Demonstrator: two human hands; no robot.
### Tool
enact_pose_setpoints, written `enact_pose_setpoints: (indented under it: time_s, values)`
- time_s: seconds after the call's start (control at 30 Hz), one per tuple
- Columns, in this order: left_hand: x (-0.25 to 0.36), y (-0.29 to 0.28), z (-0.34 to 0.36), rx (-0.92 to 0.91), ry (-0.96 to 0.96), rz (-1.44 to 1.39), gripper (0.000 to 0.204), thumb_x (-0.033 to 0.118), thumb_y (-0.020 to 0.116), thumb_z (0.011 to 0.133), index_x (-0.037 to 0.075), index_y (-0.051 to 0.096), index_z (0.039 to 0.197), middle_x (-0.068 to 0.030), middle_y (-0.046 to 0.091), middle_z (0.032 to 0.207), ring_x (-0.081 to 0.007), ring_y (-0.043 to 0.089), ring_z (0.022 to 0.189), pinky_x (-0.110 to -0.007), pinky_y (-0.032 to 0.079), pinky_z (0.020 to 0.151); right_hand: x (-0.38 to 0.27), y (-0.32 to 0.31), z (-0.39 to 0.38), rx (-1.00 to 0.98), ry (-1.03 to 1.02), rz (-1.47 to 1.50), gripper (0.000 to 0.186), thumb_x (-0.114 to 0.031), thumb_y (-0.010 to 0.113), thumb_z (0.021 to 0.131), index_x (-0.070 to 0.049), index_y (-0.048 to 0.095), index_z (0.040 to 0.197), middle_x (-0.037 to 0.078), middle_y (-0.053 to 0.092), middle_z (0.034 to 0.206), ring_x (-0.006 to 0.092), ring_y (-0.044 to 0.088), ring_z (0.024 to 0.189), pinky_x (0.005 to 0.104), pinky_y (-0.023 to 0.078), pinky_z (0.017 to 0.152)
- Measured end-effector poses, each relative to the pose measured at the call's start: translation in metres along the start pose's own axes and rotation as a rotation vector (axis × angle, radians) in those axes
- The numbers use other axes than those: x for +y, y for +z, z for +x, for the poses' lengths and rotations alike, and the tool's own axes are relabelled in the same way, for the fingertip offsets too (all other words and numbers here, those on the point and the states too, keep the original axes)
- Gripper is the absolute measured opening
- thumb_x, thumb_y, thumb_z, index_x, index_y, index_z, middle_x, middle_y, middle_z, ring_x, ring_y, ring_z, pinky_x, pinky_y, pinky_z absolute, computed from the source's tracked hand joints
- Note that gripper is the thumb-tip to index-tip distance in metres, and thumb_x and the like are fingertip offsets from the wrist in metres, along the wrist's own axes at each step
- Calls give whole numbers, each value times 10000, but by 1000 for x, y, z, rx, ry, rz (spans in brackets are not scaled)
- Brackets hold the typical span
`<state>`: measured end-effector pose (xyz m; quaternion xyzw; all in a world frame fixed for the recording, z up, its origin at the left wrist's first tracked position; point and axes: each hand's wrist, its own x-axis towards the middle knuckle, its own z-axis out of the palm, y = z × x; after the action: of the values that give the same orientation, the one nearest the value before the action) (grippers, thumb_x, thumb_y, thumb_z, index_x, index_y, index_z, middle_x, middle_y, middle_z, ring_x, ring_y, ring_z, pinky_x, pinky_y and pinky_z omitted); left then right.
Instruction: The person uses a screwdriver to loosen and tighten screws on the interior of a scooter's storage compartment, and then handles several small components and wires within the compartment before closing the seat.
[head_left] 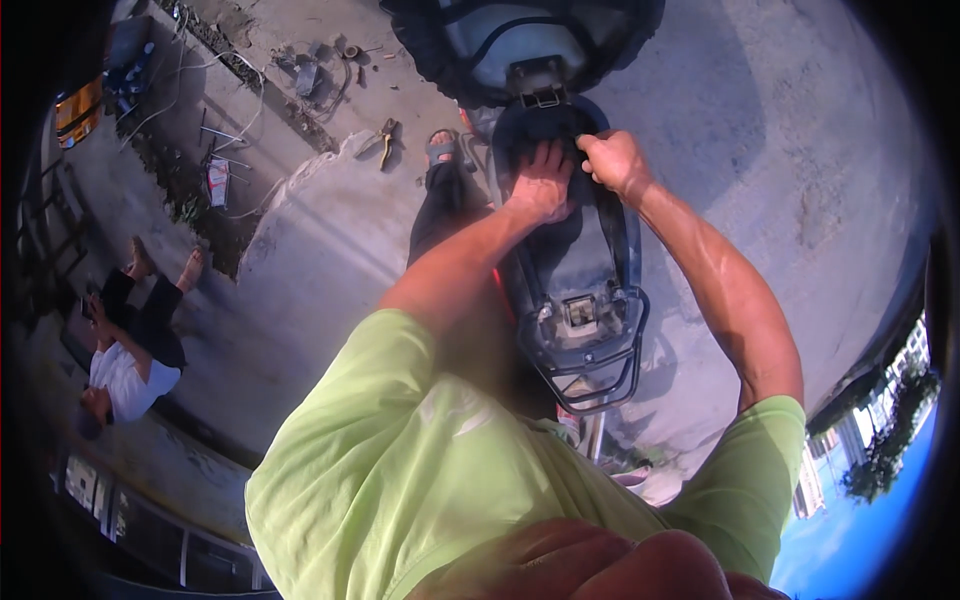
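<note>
A scooter body stands in front of me with its seat tipped up at the far end on a metal hinge. My left hand reaches into the dark under-seat compartment, fingers stretched out and lying against the black surface. On the compartment's right rim, my right hand is closed, thumb and forefinger pressed together; whatever they grip is too small or hidden to make out. Nearer to me, the scooter's rear frame shows a square opening and a black rear rack.
Pliers with yellow handles lie on the concrete to the left. Metal parts and a pale cable are scattered farther off. Someone in a white shirt sits at the far left with a phone. A sandalled foot rests beside the scooter.
</note>
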<state>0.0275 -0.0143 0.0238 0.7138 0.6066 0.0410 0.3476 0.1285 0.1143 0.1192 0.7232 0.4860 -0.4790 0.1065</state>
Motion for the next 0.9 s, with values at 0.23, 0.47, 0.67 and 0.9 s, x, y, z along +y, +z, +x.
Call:
enact_pose_setpoints:
  time_s: [0.23,0.47,0.67,0.9]
  values:
    - [-6,-10,0,4,-51,-211,906,409,842,836,35,482,1579,-231,417,1636,-433,373,1525,-573,381,1214,-34,-17,-21,12,-269,-668,370,-326,635,945,-42,825,1086,266,768,1176,451,739,1122,501,598,993]
    - [3,-30,-12,238,-90,-139,816,321,798,842,-35,533,1527,-277,430,1644,-450,401,1519,-576,376,1217,-25,-13,-21,75,-228,-495,394,-316,641,971,2,792,1147,264,784,1100,433,752,1031,479,589,913]
    - [0,-18,-14,122,-50,139,702,306,702,869,-50,607,1466,-286,411,1666,-439,380,1536,-553,396,1170,20,-11,32,-111,359,463,321,-293,575,985,-4,691,909,89,688,759,177,515,551,413,463,543]
    - [-13,-59,1,-166,-6,112,560,337,701,893,-19,742,1324,-271,316,1730,-427,305,1592,-546,413,1211,-15,-32,-10,-168,186,-6,394,-372,642,995,1,704,1107,97,728,804,164,589,516,349,483,513]
